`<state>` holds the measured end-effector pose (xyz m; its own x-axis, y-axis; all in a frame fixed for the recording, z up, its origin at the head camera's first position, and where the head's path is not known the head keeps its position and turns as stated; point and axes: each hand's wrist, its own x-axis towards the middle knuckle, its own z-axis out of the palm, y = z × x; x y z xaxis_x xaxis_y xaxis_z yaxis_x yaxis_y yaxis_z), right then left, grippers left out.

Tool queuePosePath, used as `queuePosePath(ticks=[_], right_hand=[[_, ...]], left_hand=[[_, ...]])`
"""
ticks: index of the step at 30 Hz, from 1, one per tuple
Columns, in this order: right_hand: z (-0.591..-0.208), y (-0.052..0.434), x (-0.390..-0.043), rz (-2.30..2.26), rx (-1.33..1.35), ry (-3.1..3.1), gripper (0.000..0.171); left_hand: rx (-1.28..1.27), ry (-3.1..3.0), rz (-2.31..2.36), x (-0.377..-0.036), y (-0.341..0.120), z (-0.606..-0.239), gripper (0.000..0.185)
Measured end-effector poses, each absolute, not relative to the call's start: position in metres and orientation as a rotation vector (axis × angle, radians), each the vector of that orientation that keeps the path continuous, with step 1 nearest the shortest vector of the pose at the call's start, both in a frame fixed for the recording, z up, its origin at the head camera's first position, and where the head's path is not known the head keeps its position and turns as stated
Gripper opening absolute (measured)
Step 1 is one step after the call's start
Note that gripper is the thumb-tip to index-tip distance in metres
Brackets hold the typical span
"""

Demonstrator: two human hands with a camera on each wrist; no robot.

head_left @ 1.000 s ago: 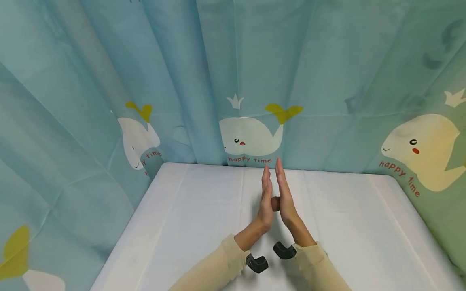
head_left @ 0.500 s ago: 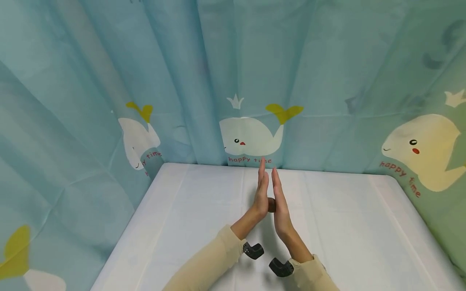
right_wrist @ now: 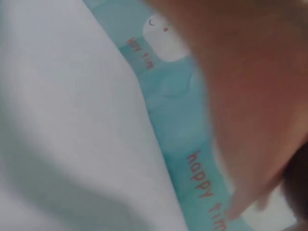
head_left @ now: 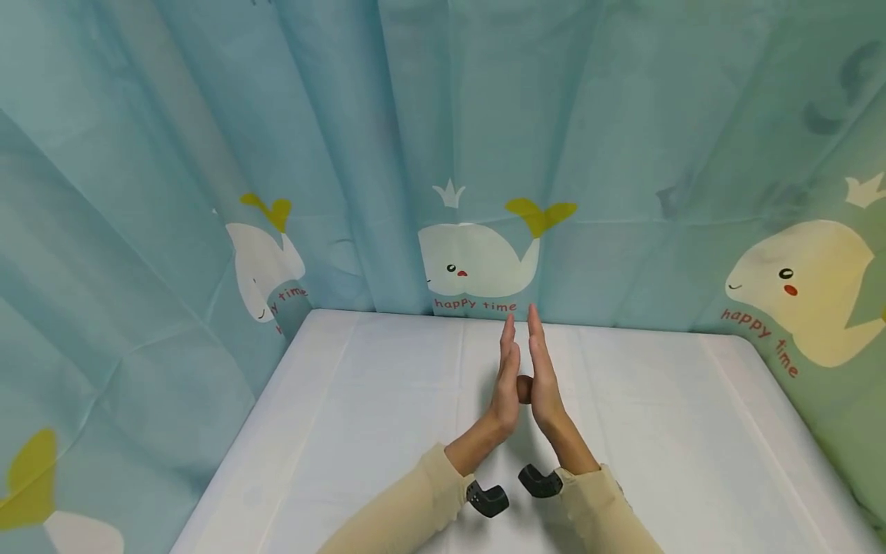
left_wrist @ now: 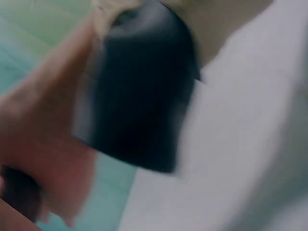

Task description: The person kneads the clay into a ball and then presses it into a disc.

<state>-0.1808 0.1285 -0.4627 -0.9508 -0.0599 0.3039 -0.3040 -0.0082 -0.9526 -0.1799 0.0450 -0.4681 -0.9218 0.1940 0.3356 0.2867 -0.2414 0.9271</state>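
A small round brown lump sits pressed between my two flat palms, above the white table. My left hand lies against its left side, fingers straight and pointing forward. Against the right side is my right hand, its straight fingers reaching slightly farther forward. Both wrist views are blurred. Part of the dark lump shows at the lower left of the left wrist view. In the right wrist view, the lump is cut off by the right edge. The palms hide much of its surface.
Black wrist cameras hang close together below the beige sleeves. Behind the table's far edge hangs a blue-green curtain printed with white whales, and it also runs along both sides.
The palms have slid past each other with the lump between them. The left hand went forward and the right back, then the right forward again and the left back.
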Motion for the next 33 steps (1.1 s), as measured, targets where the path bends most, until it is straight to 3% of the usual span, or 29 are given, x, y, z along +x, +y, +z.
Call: queuePosePath(ticks=[9, 16, 22, 33], right_hand=[[-0.476, 0.121, -0.171, 2.292, 0.473, -1.919, 0.058], [-0.47, 0.117, -0.163, 2.242, 0.471, -1.901, 0.056], [-0.46, 0.124, -0.169, 2.12, 0.45, -1.996, 0.055], [-0.469, 0.127, -0.171, 2.285, 0.463, -1.92, 0.056]], left_hand=[[-0.682, -1.858, -2.269, -0.194, 0.039, -0.449, 0.059], [-0.652, -2.024, -2.168, -0.204, 0.036, -0.462, 0.062], [-0.695, -1.994, -2.222, -0.196, 0.039, -0.474, 0.062], [-0.677, -1.912, -2.313, -0.182, 0.042, -0.455, 0.061]])
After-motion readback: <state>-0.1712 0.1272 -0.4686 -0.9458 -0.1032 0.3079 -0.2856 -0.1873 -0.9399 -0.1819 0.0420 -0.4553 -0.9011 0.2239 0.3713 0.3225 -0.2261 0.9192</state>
